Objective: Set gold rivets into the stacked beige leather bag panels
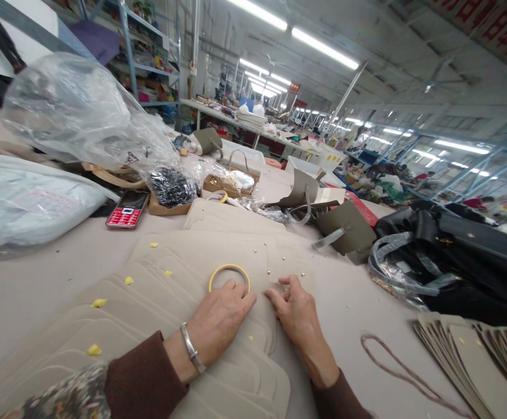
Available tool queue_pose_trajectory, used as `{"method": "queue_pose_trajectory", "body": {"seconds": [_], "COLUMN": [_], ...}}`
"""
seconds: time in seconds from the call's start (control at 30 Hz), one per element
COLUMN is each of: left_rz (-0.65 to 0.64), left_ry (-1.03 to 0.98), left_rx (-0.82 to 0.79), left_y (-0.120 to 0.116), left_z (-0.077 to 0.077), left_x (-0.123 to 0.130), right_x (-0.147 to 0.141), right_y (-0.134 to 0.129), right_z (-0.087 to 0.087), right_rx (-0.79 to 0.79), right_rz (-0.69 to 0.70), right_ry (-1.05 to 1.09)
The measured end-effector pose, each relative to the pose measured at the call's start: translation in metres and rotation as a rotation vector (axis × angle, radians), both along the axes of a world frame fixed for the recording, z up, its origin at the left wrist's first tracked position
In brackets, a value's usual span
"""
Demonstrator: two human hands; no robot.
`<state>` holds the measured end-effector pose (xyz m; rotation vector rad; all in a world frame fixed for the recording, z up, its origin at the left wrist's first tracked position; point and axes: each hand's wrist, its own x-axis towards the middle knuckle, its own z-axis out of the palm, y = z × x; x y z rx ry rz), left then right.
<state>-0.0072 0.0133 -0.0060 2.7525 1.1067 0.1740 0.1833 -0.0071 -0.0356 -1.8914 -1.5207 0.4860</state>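
My left hand (223, 314), with a silver bracelet at the wrist, has its fingers closed on a ring-shaped roll of yellow tape (229, 267). Under it lie overlapping beige panels (183, 250), several of them marked with small yellow tape pieces (100, 303). My right hand (297, 311) is at the right edge of the panels, thumb and fingers drawn together. Whatever sits between those fingertips is too small to make out. Just beyond them, small metal studs (269, 273) stand on the beige material.
A red-and-black phone (127, 209) lies at left, near clear plastic bags (74, 110). Cardboard boxes (172, 208) and olive bag pieces (344, 231) are farther back. At right are black bags (467, 250), a cord loop (404, 372) and fanned beige pieces (471, 355).
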Motion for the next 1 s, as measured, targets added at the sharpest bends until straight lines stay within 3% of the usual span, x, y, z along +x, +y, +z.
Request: {"method": "queue_pose_trajectory", "body": {"seconds": [0.1, 0.2, 0.37, 0.5, 0.57, 0.7, 0.77, 0.9, 1.0], "left_rz": [-0.018, -0.031, -0.041, -0.039, -0.019, 0.001, -0.036, -0.116, -0.113], "left_ry": [0.007, -0.011, -0.032, -0.067, -0.106, -0.252, -0.35, -0.475, -0.497], "left_rx": [-0.01, -0.002, 0.036, 0.057, 0.064, 0.06, 0.077, 0.128, 0.17], "left_y": [0.001, 0.001, 0.0, 0.0, 0.002, 0.007, 0.008, 0.008, 0.007], "left_z": [0.002, 0.002, 0.003, 0.004, 0.003, -0.001, -0.004, -0.01, -0.013], "left_x": [-0.001, -0.002, -0.002, -0.006, -0.009, -0.017, -0.019, -0.019, -0.017], "right_x": [0.004, 0.0, -0.011, -0.012, -0.009, -0.001, 0.0, -0.009, -0.02], "right_y": [-0.009, -0.012, -0.003, -0.002, -0.006, -0.015, -0.016, -0.015, -0.015], "right_z": [-0.002, -0.001, -0.001, 0.003, 0.008, 0.022, 0.028, 0.031, 0.032], "right_rx": [0.013, 0.062, 0.093, 0.095, 0.039, -0.244, -0.28, 0.012, 0.226], "right_rz": [0.046, 0.107, 0.057, 0.134, 0.192, 0.432, 0.473, 0.308, 0.384], "right_ry": [0.083, -0.013, -0.136, -0.18, -0.159, 0.025, 0.079, 0.188, 0.195]}}
